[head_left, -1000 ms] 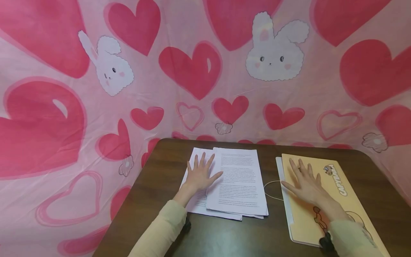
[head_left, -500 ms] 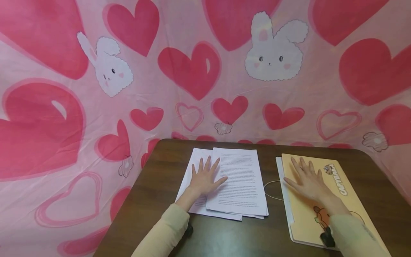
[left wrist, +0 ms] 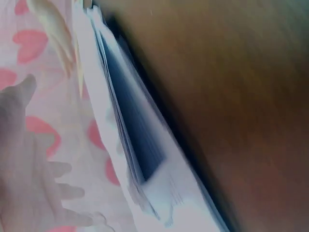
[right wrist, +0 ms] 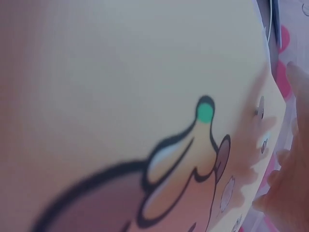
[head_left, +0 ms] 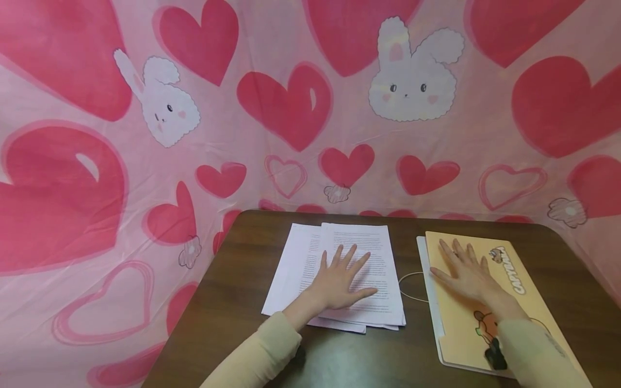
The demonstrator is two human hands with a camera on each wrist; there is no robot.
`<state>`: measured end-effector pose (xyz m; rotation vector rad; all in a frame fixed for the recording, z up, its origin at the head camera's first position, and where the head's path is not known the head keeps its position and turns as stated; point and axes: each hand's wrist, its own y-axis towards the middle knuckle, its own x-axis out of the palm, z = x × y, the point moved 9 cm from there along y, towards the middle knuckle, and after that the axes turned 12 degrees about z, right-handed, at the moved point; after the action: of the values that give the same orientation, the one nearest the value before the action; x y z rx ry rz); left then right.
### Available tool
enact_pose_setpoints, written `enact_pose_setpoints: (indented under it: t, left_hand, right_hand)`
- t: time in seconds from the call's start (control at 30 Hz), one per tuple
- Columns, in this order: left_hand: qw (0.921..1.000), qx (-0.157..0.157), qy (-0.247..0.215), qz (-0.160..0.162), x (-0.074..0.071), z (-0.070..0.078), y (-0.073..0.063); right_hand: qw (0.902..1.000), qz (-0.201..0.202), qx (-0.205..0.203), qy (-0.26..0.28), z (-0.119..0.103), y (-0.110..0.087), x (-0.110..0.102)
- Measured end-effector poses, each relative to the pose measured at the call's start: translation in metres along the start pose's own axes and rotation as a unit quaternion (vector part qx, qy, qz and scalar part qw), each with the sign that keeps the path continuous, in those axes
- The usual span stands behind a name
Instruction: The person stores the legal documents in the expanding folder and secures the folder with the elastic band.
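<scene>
My left hand (head_left: 339, 280) is spread flat over the right-hand stack of printed sheets (head_left: 359, 236), its thumb pointing right. Another stack of printed sheets (head_left: 288, 275) lies partly beneath that one, sticking out at the left. In the left wrist view, the sheets' edges (left wrist: 137, 116) stand slightly apart, and the left hand (left wrist: 24, 174) has straight fingers. My right hand (head_left: 468, 275), fingers spread, is over the upper part of a yellow cartoon folder (head_left: 526, 285). Its shadow falls on the cover in the right wrist view, beside the right hand (right wrist: 289, 164). Neither hand grips anything.
A thin looped cord (head_left: 412, 274) comes out from the folder's left side toward the paper stacks. All of this lies on a dark brown table (head_left: 247, 253) with rounded corners. Behind it hangs a pink cloth (head_left: 271, 48) printed with hearts and rabbits.
My left hand has swept right, from the left stack onto the right one, uncovering the left stack's lower corner. My right hand has shifted only slightly over the folder.
</scene>
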<state>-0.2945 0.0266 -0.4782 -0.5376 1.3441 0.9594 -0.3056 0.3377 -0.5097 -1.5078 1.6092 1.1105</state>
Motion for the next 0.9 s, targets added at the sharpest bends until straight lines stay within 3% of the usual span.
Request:
enact_pose_setpoints:
  t: [0.23, 0.37, 0.53, 0.7, 0.9]
  left_hand:
    - [0.9941, 0.093, 0.053, -0.014, 0.012, 0.048, -0.007]
    - [0.9857, 0.142, 0.087, -0.023, 0.016, 0.078, -0.014]
    - [0.9722, 0.191, 0.121, -0.061, 0.027, 0.112, -0.022]
    - [0.9622, 0.211, 0.156, -0.074, 0.034, 0.13, -0.023]
    - [0.9561, 0.219, 0.17, -0.096, 0.045, 0.138, -0.024]
  right_hand:
    - [0.9999, -0.004, 0.009, 0.011, 0.007, -0.001, 0.003]
    - [0.9998, -0.006, 0.012, 0.015, 0.008, -0.001, 0.003]
    - [0.9996, -0.013, 0.016, 0.02, 0.008, -0.003, 0.002]
    - [0.9995, -0.019, 0.017, 0.021, 0.007, -0.002, 0.004]
    - [0.9994, -0.023, 0.019, 0.019, 0.007, -0.002, 0.007]
